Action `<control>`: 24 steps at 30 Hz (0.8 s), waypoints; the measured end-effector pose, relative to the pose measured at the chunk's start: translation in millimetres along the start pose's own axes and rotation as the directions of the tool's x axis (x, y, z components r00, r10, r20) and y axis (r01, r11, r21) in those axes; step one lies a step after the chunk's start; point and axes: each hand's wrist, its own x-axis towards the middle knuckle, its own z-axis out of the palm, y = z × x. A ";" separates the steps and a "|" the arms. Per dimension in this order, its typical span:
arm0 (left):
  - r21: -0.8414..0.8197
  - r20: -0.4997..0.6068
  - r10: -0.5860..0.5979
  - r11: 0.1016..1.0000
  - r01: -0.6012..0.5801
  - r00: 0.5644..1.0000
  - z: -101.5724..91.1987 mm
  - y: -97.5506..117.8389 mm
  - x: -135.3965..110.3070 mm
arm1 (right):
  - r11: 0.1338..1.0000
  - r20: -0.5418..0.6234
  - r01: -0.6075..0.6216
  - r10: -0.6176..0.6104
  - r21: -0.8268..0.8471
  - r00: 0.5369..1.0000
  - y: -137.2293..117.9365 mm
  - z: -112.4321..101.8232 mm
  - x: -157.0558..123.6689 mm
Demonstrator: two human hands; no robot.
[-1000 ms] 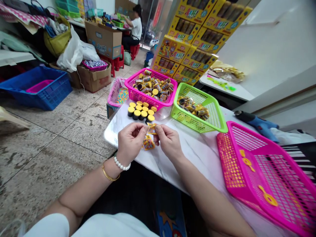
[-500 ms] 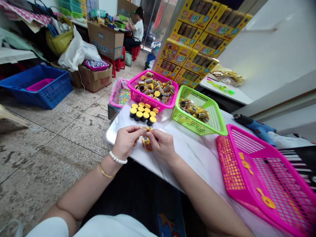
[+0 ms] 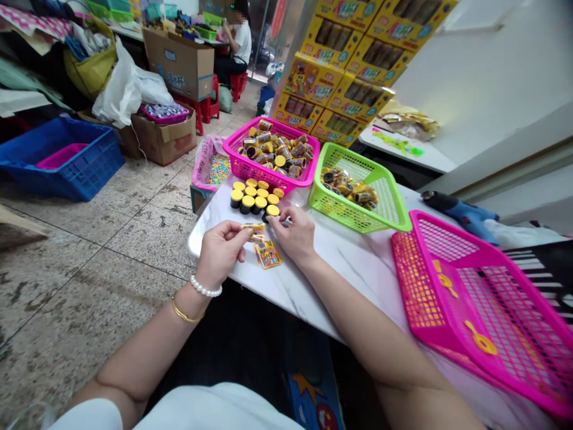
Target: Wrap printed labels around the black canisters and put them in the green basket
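My left hand pinches a small yellow printed sleeve between thumb and fingertips, above the table's near-left end. My right hand has its thumb and finger closed at the nearest small black jar with a yellow lid, which stands at the front right of its group. Behind the sleeve, several more black jars with yellow lids stand upright in rows. Flat yellow printed sleeves lie in a small pile on the white table between my hands.
A pink basket and a green basket hold wrapped jars. Another pink basket stands right, near a blue heat gun. Yellow boxes are stacked behind. A person sits at a far table.
My hands have parted. The left keeps the sleeve, while the right has moved forward to the nearest jar. The sleeve pile is now more exposed, and the view has shifted slightly.
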 end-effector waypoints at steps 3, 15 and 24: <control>0.015 0.057 -0.057 0.998 0.056 0.997 0.2 1.9 4.0 | 0.999 -0.016 -0.019 0.019 -0.029 1.000 -2.2 -0.1 9.7; -0.164 0.041 -0.244 0.955 0.248 0.969 -15.6 24.5 27.9 | 0.782 0.131 -0.303 0.278 0.545 0.952 -12.6 -13.1 26.6; -0.284 0.039 -0.283 0.916 0.282 0.958 -11.0 26.4 31.9 | 0.174 0.583 -0.604 0.161 0.778 0.797 -35.7 -17.4 13.7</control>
